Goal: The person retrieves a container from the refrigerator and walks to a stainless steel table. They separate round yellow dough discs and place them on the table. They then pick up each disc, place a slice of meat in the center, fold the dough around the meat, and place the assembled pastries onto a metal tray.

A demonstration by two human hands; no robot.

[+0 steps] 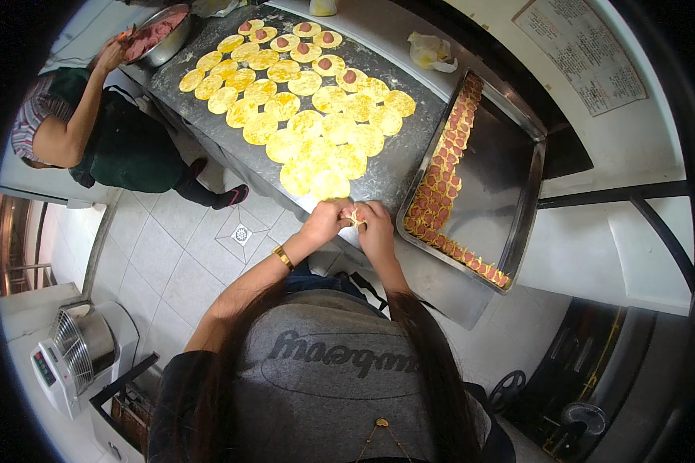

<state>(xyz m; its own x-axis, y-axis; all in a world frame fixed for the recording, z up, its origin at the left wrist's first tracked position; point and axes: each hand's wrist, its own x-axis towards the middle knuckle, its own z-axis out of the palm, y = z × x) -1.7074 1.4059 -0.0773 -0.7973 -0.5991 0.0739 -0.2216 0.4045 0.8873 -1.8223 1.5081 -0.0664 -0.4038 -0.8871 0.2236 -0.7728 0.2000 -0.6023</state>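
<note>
At the near edge of the dark worktop [390,166], a round of dough with pink meat filling [355,217] is pinched between my two hands. My left hand [324,224] has its fingers closed on one side of it. From the other side, my right hand [375,231] grips its edge, fingers bent. Part of the dough is hidden by my fingers. Just beyond, flat yellow dough rounds [305,123] lie in overlapping rows. Several of the far ones carry a lump of pink meat [327,63]. Right of my hands, a metal tray [498,162] holds small filled dough pieces [438,197] packed along its left and near sides.
At the far left a co-worker [123,154] reaches into a steel bowl [171,48] of pink minced meat [153,35]. A crumpled plastic bag [431,52] lies behind the rounds. A mixer [81,351] stands at the lower left, and a fan [583,417] at the lower right.
</note>
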